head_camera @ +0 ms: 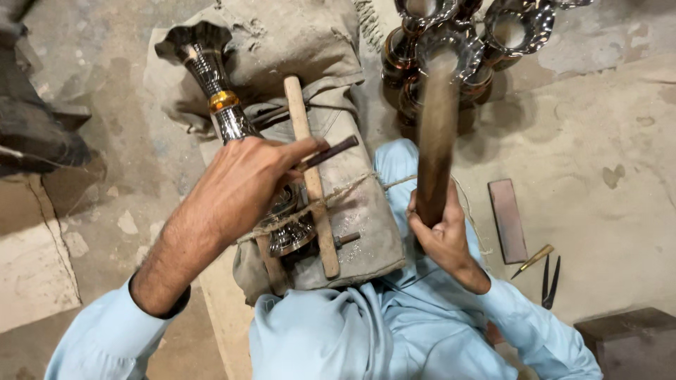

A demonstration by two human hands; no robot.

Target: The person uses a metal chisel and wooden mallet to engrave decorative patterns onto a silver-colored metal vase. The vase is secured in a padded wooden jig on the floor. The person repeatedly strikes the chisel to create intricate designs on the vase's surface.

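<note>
— Hands first, from the head view: what do we hold?

— Our left hand [243, 186] lies over the middle of a shiny metal vase [211, 77], fingers closed around a thin dark chisel [329, 153] whose free end pokes out to the right past the thumb. Our right hand [438, 236] is wrapped tight around the lower end of a wooden mallet [436, 134], which stands up and away from us. It is blurred, so we can only say it looks like a plain round club.

— And where does the vase sit?

— It lies on its side across a padded cloth bundle [352, 204] on our lap, fluted mouth up and to the left, with a brass-coloured band just below the neck. Its foot is near our body, partly hidden under our left hand. A pale wooden stick [310, 176] runs lengthwise just beside the vase, and twine [345, 186] crosses over both and the bundle.

— What else lies about us?

— More polished vases [458, 42] stand clustered at the top, beyond the mallet. To the right, on the concrete floor [605, 141], we see a flat reddish stone [508, 219], and near it a small brass-handled tool [533, 260] and a pair of dark pointed dividers [550, 281]. Our pale blue sleeves fill the bottom of the view.
</note>
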